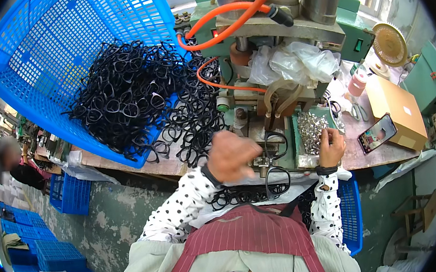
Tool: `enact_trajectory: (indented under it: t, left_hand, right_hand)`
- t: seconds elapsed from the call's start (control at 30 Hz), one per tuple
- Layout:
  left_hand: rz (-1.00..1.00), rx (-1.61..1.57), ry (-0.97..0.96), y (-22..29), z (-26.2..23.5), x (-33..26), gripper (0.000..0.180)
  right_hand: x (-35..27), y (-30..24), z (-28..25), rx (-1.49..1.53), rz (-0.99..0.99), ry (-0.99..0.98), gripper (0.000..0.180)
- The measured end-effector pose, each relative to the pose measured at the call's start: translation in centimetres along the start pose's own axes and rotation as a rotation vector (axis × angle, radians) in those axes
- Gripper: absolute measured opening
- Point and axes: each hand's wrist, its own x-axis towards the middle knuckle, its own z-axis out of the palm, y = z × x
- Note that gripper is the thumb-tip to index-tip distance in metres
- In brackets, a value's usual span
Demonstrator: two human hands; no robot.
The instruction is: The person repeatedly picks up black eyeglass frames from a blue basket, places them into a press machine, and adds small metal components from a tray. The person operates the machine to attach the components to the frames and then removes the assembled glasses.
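My left hand (232,157) is over the front of the press, left of a black eyeglass frame (278,183). It is smeared by motion, so its grip cannot be read. The frame is held in the press (281,109) by one end, its other rim jutting toward me. My right hand (332,148) is at the right side of a shallow tray (306,162) heaped with small silvery metal parts (311,130). Its fingertips are drawn together at the heap's edge; whatever is between them is hidden.
A blue basket (21,85) of black eyeglass frames (134,94) tilts at the left, more frames spilling onto the bench. Orange hoses (226,9) loop across the press. Right stand a phone (377,133), scissors (358,112) and a cardboard box (397,112). Another blue basket (350,215) stands below.
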Motion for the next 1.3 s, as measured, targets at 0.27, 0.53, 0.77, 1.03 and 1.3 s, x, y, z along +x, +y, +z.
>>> enact_trajectory:
  t: [0.27,0.53,0.77,1.03,1.3]
  left_hand:
    - [-1.163,0.761,-0.446,-11.8,1.9,-7.7,0.028]
    - [-0.869,0.851,-0.193,-11.9,0.4,-7.5,0.020]
    - [-1.353,-0.134,0.220,-6.9,-3.6,-7.4,0.032]
    - [-1.193,-0.152,-0.110,-6.4,0.7,-15.5,0.031]
    - [-1.231,0.022,-0.347,-8.5,-1.4,-11.7,0.030]
  right_hand:
    - [0.0,-0.5,0.0,0.049,0.032,-0.022,0.008]
    - [0.1,-0.5,-0.1,-0.061,-0.011,-0.059,0.009]
    - [0.6,0.1,-0.6,-0.014,0.156,-0.131,0.010]
    - [0.5,1.0,-0.2,0.024,0.111,-0.117,0.008]
    - [0.6,-0.5,-0.9,0.060,0.097,-0.170,0.010]
